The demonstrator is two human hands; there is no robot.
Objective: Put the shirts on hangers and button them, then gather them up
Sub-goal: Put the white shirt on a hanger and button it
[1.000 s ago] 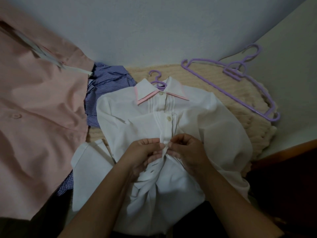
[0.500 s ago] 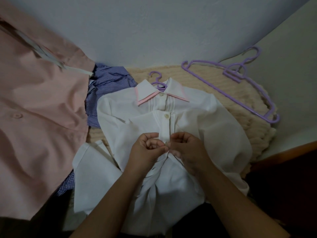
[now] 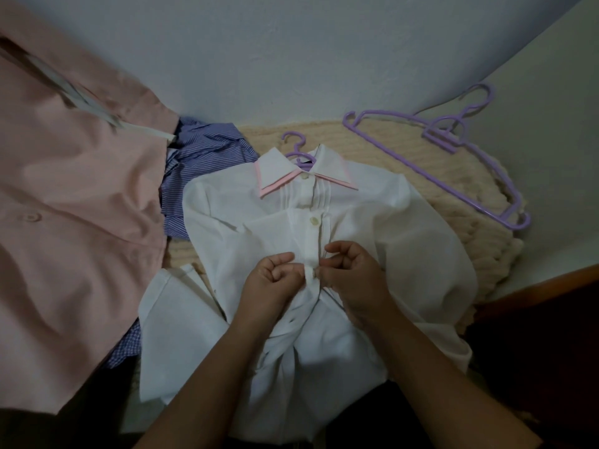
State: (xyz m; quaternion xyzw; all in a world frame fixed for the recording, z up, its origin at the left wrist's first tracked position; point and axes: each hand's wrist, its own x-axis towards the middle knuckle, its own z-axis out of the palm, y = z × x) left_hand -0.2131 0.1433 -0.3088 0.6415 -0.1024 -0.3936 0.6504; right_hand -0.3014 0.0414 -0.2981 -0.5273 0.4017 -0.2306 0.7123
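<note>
1. The left hand [image 3: 275, 280] is curled and pinches the left edge of the white shirt's [image 3: 405, 254] front strip; the right hand [image 3: 351, 273] is curled and pinches the right edge. The two hands nearly meet over a small button [image 3: 310, 273] between their fingertips.
2. Likely risk: the button is small and the cloth thin, so it could slip back out of its hole if either pinch loosens before it is fully through.
3. Another risk: the lower front below the hands, toward 6 o'clock, is bunched and twisted, so the next button might be matched to the wrong hole, leaving the front crooked.
4. Pulling hard toward 6 o'clock could drag the shirt off its hanger [image 3: 295, 147], of which only the purple hook shows at the collar, at 12 o'clock from the hands.
5. The white shirt lies flat on a cream knitted blanket [image 3: 470, 202], collar trimmed in pink, with narrow pleats; the top two buttons look fastened.
6. At 10 o'clock lies a blue striped shirt [image 3: 207, 150], at 9 o'clock a pink shirt [image 3: 81, 222], and at 2 o'clock spare purple hangers [image 3: 453, 157].
</note>
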